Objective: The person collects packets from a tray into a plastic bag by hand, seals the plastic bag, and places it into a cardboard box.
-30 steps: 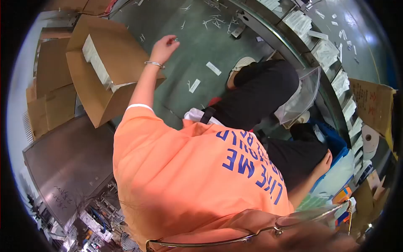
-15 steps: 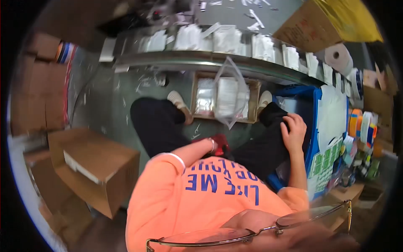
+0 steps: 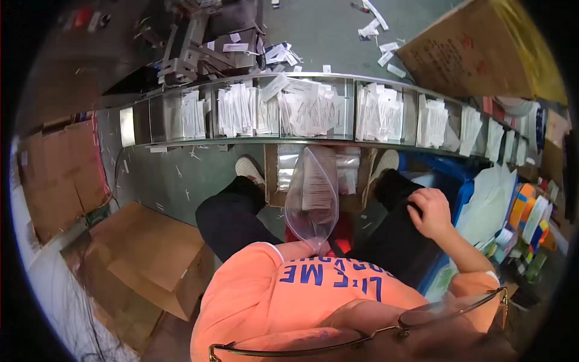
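Resting on the right trouser leg (image 3: 386,226), the right hand (image 3: 430,212) shows loosely bent fingers and no visible object. The left hand (image 3: 313,246), partly hidden, lies at the 6 o'clock end of the clear plastic bag (image 3: 311,205); its grip cannot be told. The bag overlaps the open carton (image 3: 275,200), a white stack showing through. At 12 o'clock, a compartmented metal trough (image 3: 241,143) holds white packets (image 3: 237,111).

Factory workshop | long compartmented trough (image 3: 163,120), white packets (image 3: 236,111) | carton (image 3: 458,54) | scrap-littered floor (image 3: 325,45)
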Motion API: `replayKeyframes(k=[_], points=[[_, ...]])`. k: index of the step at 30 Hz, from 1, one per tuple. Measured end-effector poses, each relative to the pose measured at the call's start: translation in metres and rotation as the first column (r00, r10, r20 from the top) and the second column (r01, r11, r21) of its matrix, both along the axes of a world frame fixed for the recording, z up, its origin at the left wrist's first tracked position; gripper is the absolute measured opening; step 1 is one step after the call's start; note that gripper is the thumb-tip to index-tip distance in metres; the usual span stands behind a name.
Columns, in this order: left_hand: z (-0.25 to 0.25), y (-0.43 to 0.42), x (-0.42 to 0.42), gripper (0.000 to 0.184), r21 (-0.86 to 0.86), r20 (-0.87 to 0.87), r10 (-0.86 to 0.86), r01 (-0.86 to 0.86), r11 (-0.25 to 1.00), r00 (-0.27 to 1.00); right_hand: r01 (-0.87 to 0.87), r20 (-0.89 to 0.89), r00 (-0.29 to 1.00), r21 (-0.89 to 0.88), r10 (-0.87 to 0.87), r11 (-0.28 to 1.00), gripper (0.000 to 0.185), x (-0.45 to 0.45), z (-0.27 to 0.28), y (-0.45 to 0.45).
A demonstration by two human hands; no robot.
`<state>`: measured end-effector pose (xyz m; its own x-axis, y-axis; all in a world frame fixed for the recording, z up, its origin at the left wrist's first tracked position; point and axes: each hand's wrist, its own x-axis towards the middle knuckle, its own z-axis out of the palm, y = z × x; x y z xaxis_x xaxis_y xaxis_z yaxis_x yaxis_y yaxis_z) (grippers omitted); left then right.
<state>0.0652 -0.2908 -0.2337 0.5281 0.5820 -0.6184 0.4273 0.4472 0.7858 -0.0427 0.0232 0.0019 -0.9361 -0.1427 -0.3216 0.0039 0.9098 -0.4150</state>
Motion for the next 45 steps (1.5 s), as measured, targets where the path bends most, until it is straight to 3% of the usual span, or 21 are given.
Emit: replayKeyframes(k=[1, 4, 5, 7, 9, 11, 13, 14, 17, 18, 19, 21, 23, 26, 28, 29, 35, 38, 40, 43, 45], points=[[0.054, 0.02, -0.045, 0.035, -0.17, 0.074, 0.16, -0.146, 0.975, 0.984, -0.023, -0.019, 1.0, 0.012, 0.023, 1.0, 0.013, -0.005, -0.002, 0.009], [-0.038, 0.043, 0.039, 0.028, 0.001, -0.105, 0.436, -0.438, 0.899, 0.894, -0.062, -0.011, 0.998, -0.057, 0.061, 0.996, 0.013, -0.02, -0.025, 0.033], [-0.036, 0.047, 0.027, 0.028, 0.03, -0.139, 0.454, -0.454, 0.89, 0.88, -0.042, 0.04, 0.998, -0.123, 0.047, 0.992, 0.013, -0.029, -0.035, 0.038], [0.007, 0.04, -0.008, 0.027, 0.046, -0.273, 0.417, -0.421, 0.906, 0.867, -0.108, -0.147, 0.985, -0.088, 0.094, 0.99, 0.017, -0.076, -0.037, 0.005], [0.05, 0.02, -0.017, 0.027, 0.015, -0.375, 0.371, -0.395, 0.919, 0.849, -0.196, -0.463, 0.884, -0.248, 0.061, 0.949, 0.027, -0.122, -0.035, -0.047], [0.018, -0.028, 0.012, 0.027, -0.042, -0.322, 0.328, -0.36, 0.932, 0.888, -0.196, -0.657, 0.753, -0.275, -0.035, 0.941, 0.033, -0.166, -0.039, -0.096], [0.118, -0.06, -0.039, 0.023, 0.059, -0.446, 0.31, -0.318, 0.946, 0.839, -0.084, -0.734, 0.665, -0.258, -0.139, 0.963, 0.032, -0.196, -0.047, -0.13], [0.13, -0.081, -0.056, 0.018, -0.035, -0.521, 0.306, -0.378, 0.925, 0.796, 0.0, -0.732, 0.659, -0.226, -0.17, 0.974, 0.03, -0.205, -0.053, -0.138], [0.195, -0.1, -0.159, 0.011, 0.361, -0.679, 0.598, -0.515, 0.777, 0.426, 0.039, -0.763, 0.635, -0.125, -0.121, 0.991, 0.019, -0.226, -0.086, -0.142], [0.214, -0.091, -0.183, 0.01, 0.623, -0.572, 0.816, -0.603, 0.499, 0.084, 0.048, -0.766, 0.63, -0.125, -0.127, 0.991, 0.019, -0.225, -0.09, -0.144], [0.2, -0.093, -0.215, 0.011, 0.771, -0.405, 0.913, -0.55, 0.321, -0.036, 0.035, -0.783, 0.601, -0.174, -0.16, 0.984, 0.017, -0.222, -0.092, -0.145], [0.192, -0.07, -0.276, 0.017, 0.866, -0.33, 0.933, -0.438, 0.239, -0.144, 0.055, -0.845, 0.467, -0.266, -0.26, 0.962, 0.016, -0.216, -0.086, -0.147], [0.167, -0.043, -0.327, 0.027, 0.931, -0.251, 0.936, -0.326, 0.164, -0.246, 0.111, -0.833, 0.484, -0.245, -0.267, 0.963, 0.015, -0.213, -0.091, -0.147], [0.131, -0.014, -0.376, 0.043, 0.955, -0.205, 0.95, -0.262, 0.141, -0.237, 0.043, -0.813, 0.554, -0.188, -0.18, 0.981, 0.008, -0.201, -0.095, -0.146], [0.116, -0.002, -0.387, 0.052, 0.862, -0.398, 0.856, -0.454, 0.226, -0.33, -0.12, -0.79, 0.613, -0.105, -0.01, 0.987, 0.008, -0.189, -0.094, -0.149], [0.109, -0.001, -0.391, 0.055, 0.866, -0.402, 0.858, -0.437, 0.242, -0.321, -0.201, -0.795, 0.604, -0.087, 0.053, 0.976, 0.009, -0.183, -0.094, -0.149], [0.119, -0.003, -0.376, 0.049, 0.854, -0.445, 0.806, -0.456, 0.25, -0.392, -0.336, -0.844, 0.518, -0.053, 0.137, 0.941, 0.024, -0.169, -0.093, -0.153], [0.142, -0.006, -0.36, 0.043, 0.742, -0.573, 0.764, -0.584, 0.329, -0.297, -0.341, -0.699, 0.664, 0.034, 0.266, 0.94, 0.029, -0.163, -0.099, -0.156], [0.145, -0.009, -0.351, 0.039, 0.893, -0.416, 0.815, -0.349, 0.284, -0.403, -0.385, -0.638, 0.721, -0.042, 0.272, 0.922, 0.027, -0.159, -0.084, -0.152], [0.151, -0.001, -0.334, 0.035, 0.936, -0.257, 0.889, -0.326, 0.131, -0.379, -0.379, -0.741, 0.655, -0.152, 0.149, 0.913, 0.025, -0.147, -0.061, -0.137], [0.142, 0.007, -0.323, 0.031, 0.948, -0.259, 0.921, -0.258, 0.185, -0.29, -0.324, -0.764, 0.641, -0.175, 0.08, 0.93, 0.026, -0.134, -0.044, -0.116]])
